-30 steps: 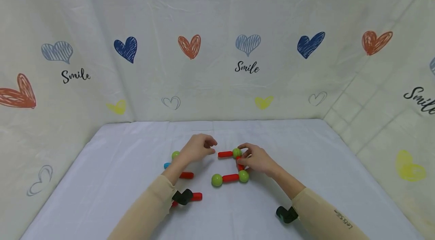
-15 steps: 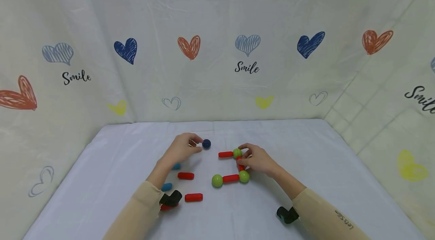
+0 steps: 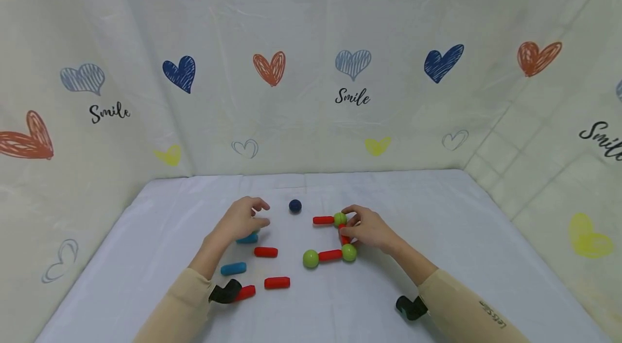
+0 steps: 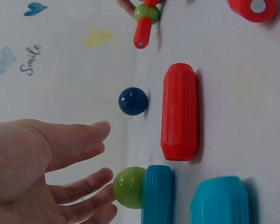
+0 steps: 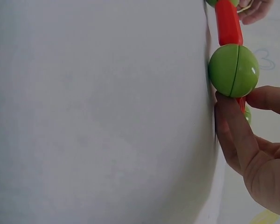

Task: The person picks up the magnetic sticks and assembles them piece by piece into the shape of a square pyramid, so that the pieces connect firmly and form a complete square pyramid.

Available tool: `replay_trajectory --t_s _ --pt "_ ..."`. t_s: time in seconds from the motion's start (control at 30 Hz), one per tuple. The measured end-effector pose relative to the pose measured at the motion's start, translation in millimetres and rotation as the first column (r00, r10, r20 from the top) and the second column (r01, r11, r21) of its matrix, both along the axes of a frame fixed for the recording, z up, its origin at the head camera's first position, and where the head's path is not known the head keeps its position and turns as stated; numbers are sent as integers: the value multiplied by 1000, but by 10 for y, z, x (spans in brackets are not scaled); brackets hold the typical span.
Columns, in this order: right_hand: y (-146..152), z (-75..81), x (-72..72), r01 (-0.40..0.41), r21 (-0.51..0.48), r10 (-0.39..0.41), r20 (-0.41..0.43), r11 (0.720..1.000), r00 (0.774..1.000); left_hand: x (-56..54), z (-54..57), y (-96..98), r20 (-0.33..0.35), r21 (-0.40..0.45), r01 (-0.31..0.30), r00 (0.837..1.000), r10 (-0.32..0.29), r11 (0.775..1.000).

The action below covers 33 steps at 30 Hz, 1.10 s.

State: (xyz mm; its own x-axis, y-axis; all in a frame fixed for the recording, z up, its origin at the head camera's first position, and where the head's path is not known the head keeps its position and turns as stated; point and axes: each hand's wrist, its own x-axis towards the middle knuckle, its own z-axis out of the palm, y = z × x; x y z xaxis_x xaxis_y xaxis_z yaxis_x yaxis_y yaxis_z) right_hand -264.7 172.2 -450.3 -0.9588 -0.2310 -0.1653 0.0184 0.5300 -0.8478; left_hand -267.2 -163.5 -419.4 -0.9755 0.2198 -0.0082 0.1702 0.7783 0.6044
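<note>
head: right hand (image 3: pixel 370 228) grips red rod (image 3: pixel 344 236) (glossy ball (image 3: pixel 349 253) at near end)

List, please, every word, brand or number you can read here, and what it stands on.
"Smile": on the backdrop, left.
"Smile": on the backdrop, right of centre.
"Smile": on the backdrop, far right, at the picture's edge.
"Smile": on the backdrop, sideways, in the left wrist view.
"LetsSlim", apparently: on the right sleeve; too small to read surely.
No lettering is readable on the rods or balls.
</note>
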Motion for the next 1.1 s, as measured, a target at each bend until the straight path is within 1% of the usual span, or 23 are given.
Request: replay_trajectory --t_s 0.2,0.33,0.57,0.8,0.97,1.1 --pt "-3 14 20 17 13 -16 -4 1000 1000 6 -42 -131 40 -3 -1 999 1 1000" --pt "-9 15 28 28 16 -28 -4 999 1000 14 -47 -178 53 10 -10 999 9 1000" --pt "-18 19 40 51 31 -51 -6 998 999 -2 -116 -262 63 46 -34 998 31 998" --pt "-16 5 44 47 35 -47 -5 998 999 -22 -150 -302 90 58 -36 995 31 998" --pt "-15 8 39 44 31 -44 -3 999 999 -34 -173 -304 85 69 -45 996 39 997" --pt "-15 15 34 43 30 -44 3 999 999 -39 -183 -269 81 86 -47 996 40 995"
